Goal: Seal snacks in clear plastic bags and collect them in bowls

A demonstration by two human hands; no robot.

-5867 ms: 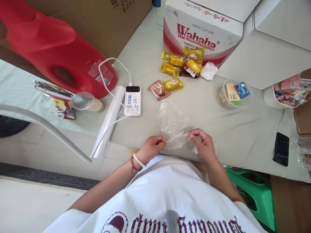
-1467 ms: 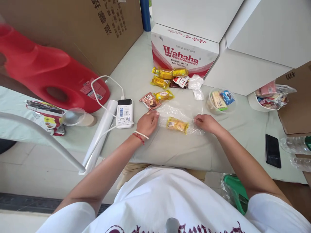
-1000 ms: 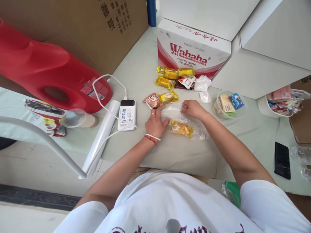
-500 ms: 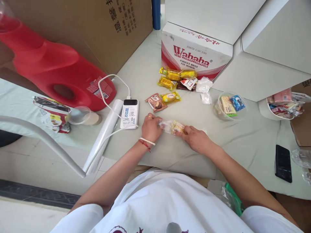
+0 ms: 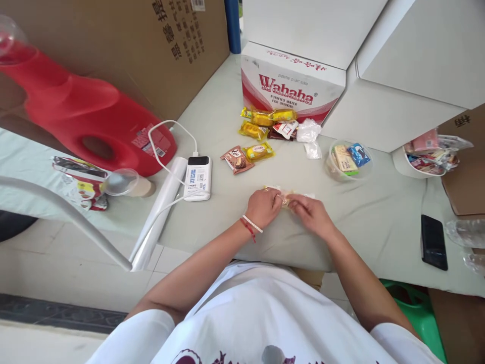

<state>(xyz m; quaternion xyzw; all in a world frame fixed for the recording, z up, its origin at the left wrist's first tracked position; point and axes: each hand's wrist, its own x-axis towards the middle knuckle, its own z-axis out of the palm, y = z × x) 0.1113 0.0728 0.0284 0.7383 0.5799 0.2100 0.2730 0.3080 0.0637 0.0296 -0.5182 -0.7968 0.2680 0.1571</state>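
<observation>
**Both hands closed on a wrapped snack**

Just below the Wahaha box [image 5: 291,91], near the table edge: yellow snack [image 5: 285,196] rolled in clear film, mostly hidden. Pinched between left hand [image 5: 264,207] and right hand [image 5: 309,214], fingers pressed together on it. Nearer the box, about six loose snack packets [image 5: 261,124]. To its right, clear tub [image 5: 349,161] holding two packets; beyond, white bowl [image 5: 413,164] heaped with wrappers.

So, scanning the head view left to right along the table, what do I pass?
Red jug → white roll → power bank → left hand → right hand → clear tub of snacks → black phone.
</observation>
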